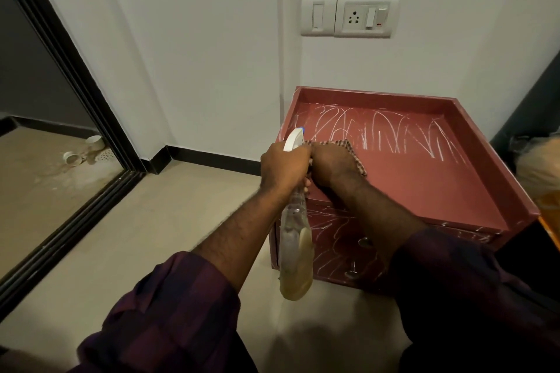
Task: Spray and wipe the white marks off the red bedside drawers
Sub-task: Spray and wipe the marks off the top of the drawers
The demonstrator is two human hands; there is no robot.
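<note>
The red bedside drawers with a raised rim round the top (424,179) stand on the pale floor against the white wall, in the right half of the view. White scribbled marks (378,133) loop across the far part of the recessed top; the near part of the top is plain red. More white lines cross the drawer fronts around two round metal knobs (365,242).

The left hand (285,166) is clenched around the neck of a clear plastic spray bottle with a white trigger head (295,251), held just off the front left corner of the drawers. The blue-tipped nozzle points toward the top. The bottle hangs tilted below the hand, and a pale yellowish liquid sits in its lower part, with the upper part clear.

The right hand (333,166), touching the left, is bent down over a brown-and-cream checked cloth (342,145) and grasps it against the near left part of the top, inside the rim.

Both forearms come out of rolled dark purple checked sleeves (169,312). A white socket and switch plate (366,16) is on the wall above.
</note>
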